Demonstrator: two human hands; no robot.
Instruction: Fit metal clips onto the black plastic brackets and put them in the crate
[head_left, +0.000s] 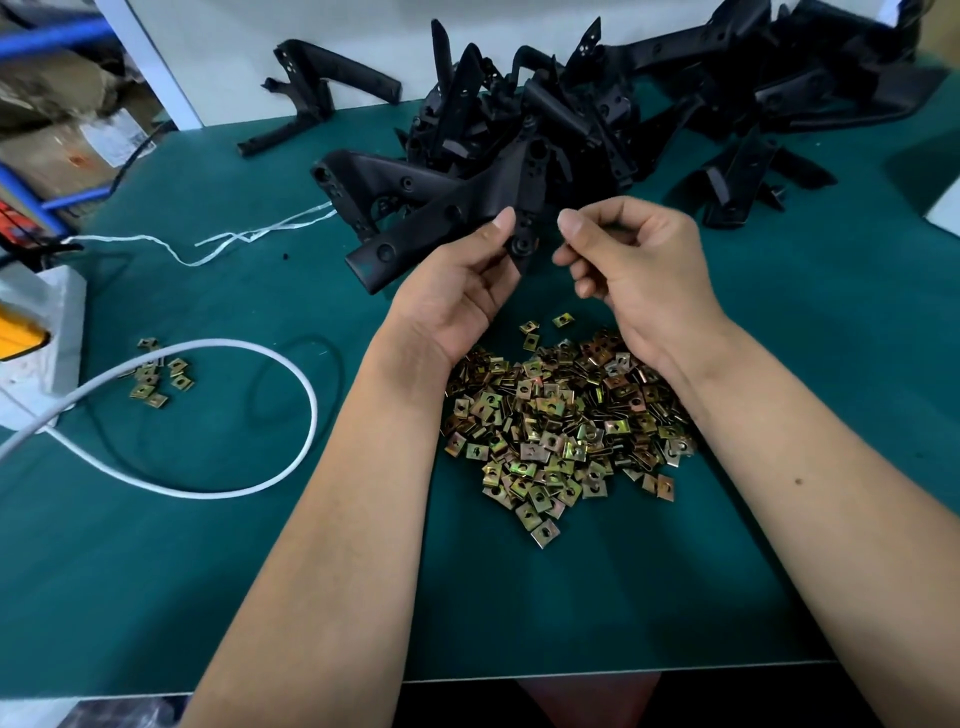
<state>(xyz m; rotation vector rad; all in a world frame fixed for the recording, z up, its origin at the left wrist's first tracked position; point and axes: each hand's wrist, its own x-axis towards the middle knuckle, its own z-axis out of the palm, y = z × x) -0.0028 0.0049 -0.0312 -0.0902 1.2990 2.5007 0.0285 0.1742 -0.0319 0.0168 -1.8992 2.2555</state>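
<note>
My left hand (457, 291) grips a black plastic bracket (436, 223) by its lower tab, holding it above the green mat. My right hand (634, 260) is just to the right of that tab, fingers curled and pinched; whether a clip sits between them is hidden. A big heap of brass-coloured metal clips (561, 421) lies under both wrists. More black brackets (571, 114) are piled at the back of the table. No crate is visible.
A small cluster of clips (156, 376) lies at the left beside a looping white cable (218, 415). White string (218, 241) trails toward the left edge. A lone bracket (322, 83) leans at the back wall. The table's front edge (571, 675) runs below my forearms.
</note>
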